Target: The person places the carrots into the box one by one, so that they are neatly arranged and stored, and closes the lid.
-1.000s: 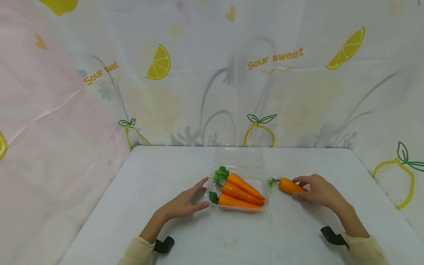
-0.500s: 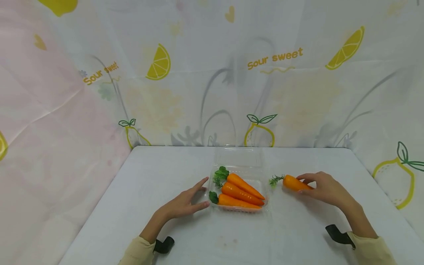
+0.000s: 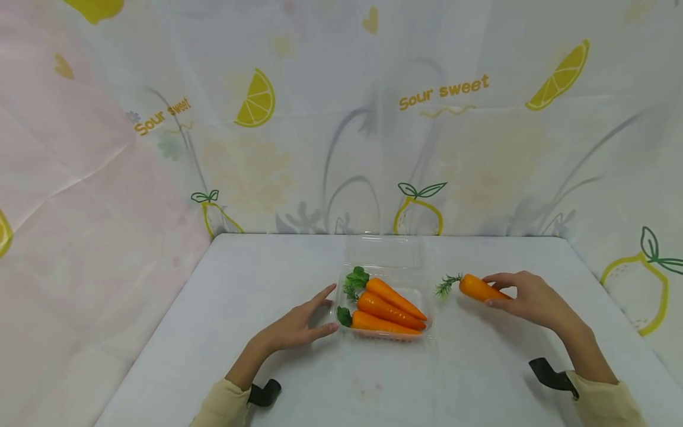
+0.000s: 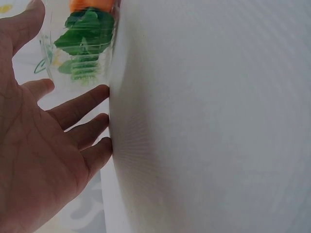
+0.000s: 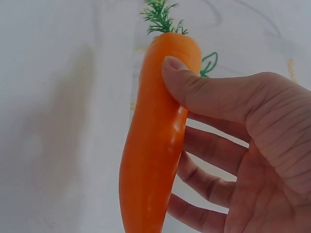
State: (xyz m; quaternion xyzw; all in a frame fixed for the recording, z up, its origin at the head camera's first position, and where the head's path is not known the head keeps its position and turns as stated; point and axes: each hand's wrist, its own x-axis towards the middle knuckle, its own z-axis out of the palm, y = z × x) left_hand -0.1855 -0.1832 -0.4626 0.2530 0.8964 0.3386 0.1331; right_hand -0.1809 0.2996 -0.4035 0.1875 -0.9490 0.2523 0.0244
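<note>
My right hand (image 3: 528,298) pinches a carrot (image 5: 153,141) between thumb and fingers, its feathery green top pointing left toward the container. In the head view this carrot (image 3: 476,288) casts a shadow on the table. A clear plastic clamshell container (image 3: 427,335) stands mid-table with its lid (image 3: 383,252) laid back. Inside lie three more carrots (image 3: 389,309), leafy ends to the left. My left hand (image 3: 296,326) has its fingers spread at the container's left side. In the left wrist view, the fingertips (image 4: 103,91) of that hand reach down to the table beside the container (image 4: 80,80).
The white table (image 3: 256,261) runs back to a hanging cloth (image 3: 320,118) printed with lemons and lettering. Another cloth side closes off the left. A black wrist mount (image 3: 265,392) sits on the left sleeve, and a second mount (image 3: 552,376) on the right.
The right hand has moved to the right and slightly away from me with the carrot, widening the distance to the container. The left hand and the container have stayed put.
</note>
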